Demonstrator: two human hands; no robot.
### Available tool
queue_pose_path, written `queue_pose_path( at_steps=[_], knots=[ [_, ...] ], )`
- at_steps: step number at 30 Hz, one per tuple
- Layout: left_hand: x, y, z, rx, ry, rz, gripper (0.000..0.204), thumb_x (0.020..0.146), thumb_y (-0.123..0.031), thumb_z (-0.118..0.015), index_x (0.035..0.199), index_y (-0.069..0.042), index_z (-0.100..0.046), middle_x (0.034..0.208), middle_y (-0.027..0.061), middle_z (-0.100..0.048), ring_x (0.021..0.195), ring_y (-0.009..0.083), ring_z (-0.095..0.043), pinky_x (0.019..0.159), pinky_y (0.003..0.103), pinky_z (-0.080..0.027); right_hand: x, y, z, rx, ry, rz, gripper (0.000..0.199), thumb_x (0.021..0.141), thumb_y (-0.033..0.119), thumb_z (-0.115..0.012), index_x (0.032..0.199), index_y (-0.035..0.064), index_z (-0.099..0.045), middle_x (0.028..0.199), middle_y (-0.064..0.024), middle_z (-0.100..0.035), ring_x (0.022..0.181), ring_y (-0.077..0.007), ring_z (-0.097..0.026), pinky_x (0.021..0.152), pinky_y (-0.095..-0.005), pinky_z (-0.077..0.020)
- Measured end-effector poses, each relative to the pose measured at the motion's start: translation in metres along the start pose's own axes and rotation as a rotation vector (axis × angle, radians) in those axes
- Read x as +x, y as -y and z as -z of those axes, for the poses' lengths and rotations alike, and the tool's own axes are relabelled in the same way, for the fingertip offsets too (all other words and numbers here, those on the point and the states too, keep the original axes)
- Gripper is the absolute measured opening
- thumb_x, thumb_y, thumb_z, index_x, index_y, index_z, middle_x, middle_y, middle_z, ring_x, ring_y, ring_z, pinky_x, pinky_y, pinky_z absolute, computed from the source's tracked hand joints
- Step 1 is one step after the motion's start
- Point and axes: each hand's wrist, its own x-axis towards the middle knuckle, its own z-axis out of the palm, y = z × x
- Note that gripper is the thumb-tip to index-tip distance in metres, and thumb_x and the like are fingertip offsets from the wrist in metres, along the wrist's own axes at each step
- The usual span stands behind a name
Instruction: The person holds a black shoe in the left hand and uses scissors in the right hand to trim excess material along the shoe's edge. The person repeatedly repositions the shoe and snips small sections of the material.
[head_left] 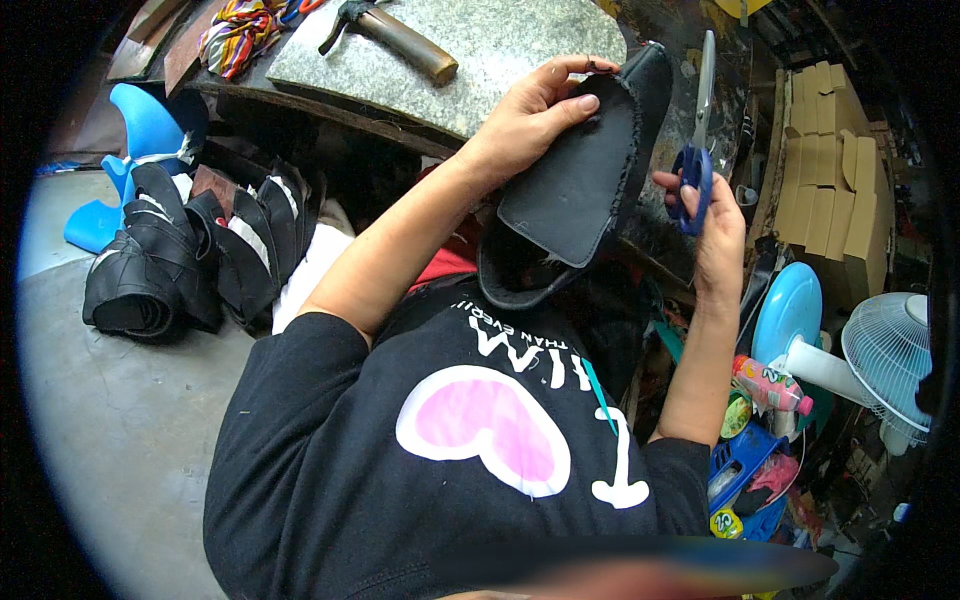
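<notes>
two hands, apart: left hand clamped on far end of black shoe, likely for steadiness; right hand round scissors, blades far, likely for clearance.

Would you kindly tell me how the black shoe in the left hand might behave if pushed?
The black shoe would probably resist bending along its underside, which looks smooth and flat. Its open collar may flex more easily, being a thin band. It is likely light, as the left hand alone grips it.

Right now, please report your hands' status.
Left hand grips black, ragged-edged shoe. Right hand holds blue-handled metal scissors, apart from shoe. Wooden-handled hammer lies aside.
</notes>
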Motion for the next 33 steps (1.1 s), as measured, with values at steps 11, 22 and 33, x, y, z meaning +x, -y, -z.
queue_pose_path(
  at_steps=[11,22,33],
  knots=[
    [-0.023,-0.020,-0.010,0.679,-0.018,-0.082,0.070,0.069,-0.046,-0.078,0.113,0.000,-0.048,0.095,0.0201,-0.059,0.092,0.0318,-0.059,0.084,0.037,-0.046,-0.013,0.010,-0.072,0.188,-0.186,-0.002,0.040,0.075,0.002,-0.077,0.109,0.0032,-0.056,0.091,0.0021,-0.058,0.081,-0.0077,-0.056,0.077,-0.0198,-0.0453],
    [-0.027,-0.018,0.005,0.371,0.045,0.290,0.035,0.076,-0.031,-0.077,0.080,-0.002,-0.056,0.085,0.0031,-0.050,0.077,0.0095,-0.049,0.067,0.025,-0.039,-0.040,0.021,-0.043,-0.277,-0.118,0.038,0.040,0.076,0.009,-0.077,0.107,-0.0010,-0.053,0.084,-0.0063,-0.065,0.075,-0.0101,-0.061,0.069,-0.0209,-0.0479],
    [-0.034,-0.013,0.007,0.349,0.102,0.157,0.032,0.086,-0.034,-0.067,0.080,-0.003,-0.063,0.090,0.0077,-0.043,0.089,0.0186,-0.044,0.077,0.031,-0.036,-0.098,0.008,-0.033,0.348,0.333,-0.355,0.084,0.078,0.077,-0.050,0.101,-0.0030,-0.055,0.064,-0.0066,-0.060,0.056,-0.0107,-0.054,0.055,-0.0193,-0.0377]
  ],
)
